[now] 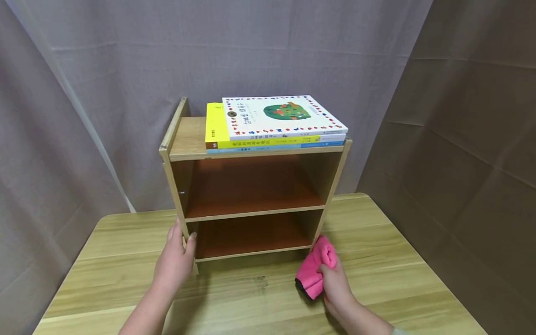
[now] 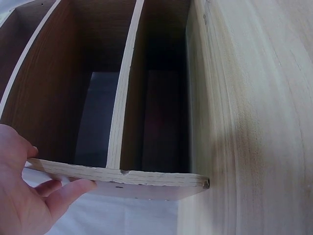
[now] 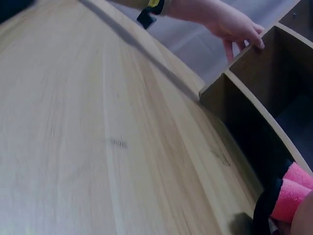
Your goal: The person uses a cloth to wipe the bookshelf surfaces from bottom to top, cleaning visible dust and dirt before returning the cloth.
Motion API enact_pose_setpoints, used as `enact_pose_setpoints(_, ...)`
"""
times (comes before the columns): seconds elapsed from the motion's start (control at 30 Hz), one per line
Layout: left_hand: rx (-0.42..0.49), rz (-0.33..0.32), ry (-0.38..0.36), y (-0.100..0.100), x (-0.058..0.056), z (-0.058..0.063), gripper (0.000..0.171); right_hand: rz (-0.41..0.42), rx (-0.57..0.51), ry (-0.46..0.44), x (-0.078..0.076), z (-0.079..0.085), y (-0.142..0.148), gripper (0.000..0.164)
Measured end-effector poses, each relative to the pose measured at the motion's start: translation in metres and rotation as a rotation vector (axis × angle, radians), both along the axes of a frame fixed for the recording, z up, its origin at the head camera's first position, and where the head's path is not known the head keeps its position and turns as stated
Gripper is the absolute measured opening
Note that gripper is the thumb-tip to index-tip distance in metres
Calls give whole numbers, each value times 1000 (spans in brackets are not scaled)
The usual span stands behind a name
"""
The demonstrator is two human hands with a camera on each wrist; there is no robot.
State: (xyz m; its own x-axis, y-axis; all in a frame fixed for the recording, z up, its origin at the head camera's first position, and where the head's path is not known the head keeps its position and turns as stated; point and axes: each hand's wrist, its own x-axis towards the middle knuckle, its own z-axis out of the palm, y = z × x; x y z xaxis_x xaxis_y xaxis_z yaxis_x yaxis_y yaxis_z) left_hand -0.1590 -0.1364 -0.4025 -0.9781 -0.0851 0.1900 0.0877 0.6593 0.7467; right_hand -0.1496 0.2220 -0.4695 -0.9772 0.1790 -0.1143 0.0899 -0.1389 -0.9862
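A small wooden shelf [image 1: 254,214] stands on the table, its open front facing me. My left hand [image 1: 175,260] grips the edge of its left side panel low down, thumb in front and fingers round the outside; the left wrist view shows the same hand [image 2: 29,191] on the panel edge. In my right hand [image 1: 338,284] is a folded pink cloth [image 1: 311,272] with a dark border, held against the lower right side of the shelf. The right wrist view shows the pink cloth [image 3: 293,196] at its lower right corner, with most of that hand out of frame.
Several books lie stacked on the shelf top, a white book [image 1: 284,116] uppermost and a yellow book [image 1: 215,123] under it. The wooden table [image 1: 247,307] has a rounded back edge. Grey curtains [image 1: 268,51] hang behind, and a brown fabric wall [image 1: 469,139] stands on the right.
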Motion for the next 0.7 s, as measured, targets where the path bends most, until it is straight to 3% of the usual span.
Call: enact_pose_setpoints(0.7, -10, 7, 16, 1, 0, -1, 66, 2, -215, 49, 13, 10, -24, 74)
